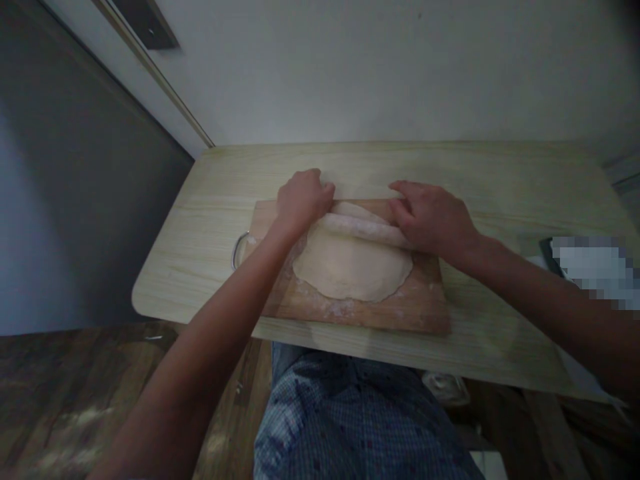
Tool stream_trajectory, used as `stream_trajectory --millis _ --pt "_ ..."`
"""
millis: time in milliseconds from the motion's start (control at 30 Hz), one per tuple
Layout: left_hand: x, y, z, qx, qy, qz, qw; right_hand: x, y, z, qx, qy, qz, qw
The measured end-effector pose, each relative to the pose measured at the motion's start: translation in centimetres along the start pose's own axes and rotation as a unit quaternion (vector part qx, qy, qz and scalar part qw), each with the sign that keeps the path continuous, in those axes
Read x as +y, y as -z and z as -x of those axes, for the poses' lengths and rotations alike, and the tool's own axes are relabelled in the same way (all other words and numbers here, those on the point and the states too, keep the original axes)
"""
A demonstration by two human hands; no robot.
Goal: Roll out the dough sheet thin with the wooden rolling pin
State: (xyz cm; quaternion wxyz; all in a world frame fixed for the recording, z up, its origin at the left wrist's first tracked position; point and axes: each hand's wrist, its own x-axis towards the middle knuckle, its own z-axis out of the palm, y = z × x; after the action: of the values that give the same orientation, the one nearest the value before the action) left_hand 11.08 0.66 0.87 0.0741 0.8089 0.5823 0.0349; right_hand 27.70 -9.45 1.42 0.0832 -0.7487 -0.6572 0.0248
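Observation:
A flattened sheet of dough [353, 270] lies on a wooden cutting board [430, 317] dusted with flour. Across the far part of the dough rests a floured rolling pin [367, 229], tilted slightly down to the right. My left hand [304, 199] is at its left end, fingers curled over and thumb pointing inward. The right end is under my right hand [434, 217], whose index finger and thumb reach forward and to the left. Both ends of the pin are hidden by the hands. A metal handle [238, 252] sticks out from the board's left side.
The board stands on a pale wood-grain table [505, 193] against a white wall [375, 73]. A dark-edged object with a blurred-out surface [593, 267] lies at the right. My checkered clothing [350, 413] is close to the table's front edge. Under the table sits a clear container [447, 388].

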Motion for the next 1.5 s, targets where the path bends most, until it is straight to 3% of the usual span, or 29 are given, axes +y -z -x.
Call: stream_trajectory --millis 200,433,733,967,1167,1500 --pt "0.1 -0.5 -0.9 0.038 0.014 0.001 0.999 0.0 -0.1 0.0 0.015 -0.004 -0.006 1.0" --pt "0.0 -0.3 -0.2 0.022 0.016 -0.009 1.0 -0.1 -0.5 0.5 0.046 0.006 -0.029 0.999" --pt "-0.4 0.2 2.7 0.013 0.006 -0.027 1.0 -0.7 -0.8 2.1 0.036 0.046 -0.013 0.998" --pt "-1.1 0.3 5.8 0.049 -0.013 -0.062 0.997 -2.1 -0.5 4.9 0.052 0.053 0.035 0.997" --pt "-2.9 -1.3 8.4 0.111 -0.063 -0.041 0.991 -3.3 -0.4 7.4 0.072 0.11 0.071 0.989" --pt "-2.9 -1.3 8.4 0.094 -0.07 -0.034 0.992 -3.2 0.0 7.0 0.039 0.109 0.081 0.99"
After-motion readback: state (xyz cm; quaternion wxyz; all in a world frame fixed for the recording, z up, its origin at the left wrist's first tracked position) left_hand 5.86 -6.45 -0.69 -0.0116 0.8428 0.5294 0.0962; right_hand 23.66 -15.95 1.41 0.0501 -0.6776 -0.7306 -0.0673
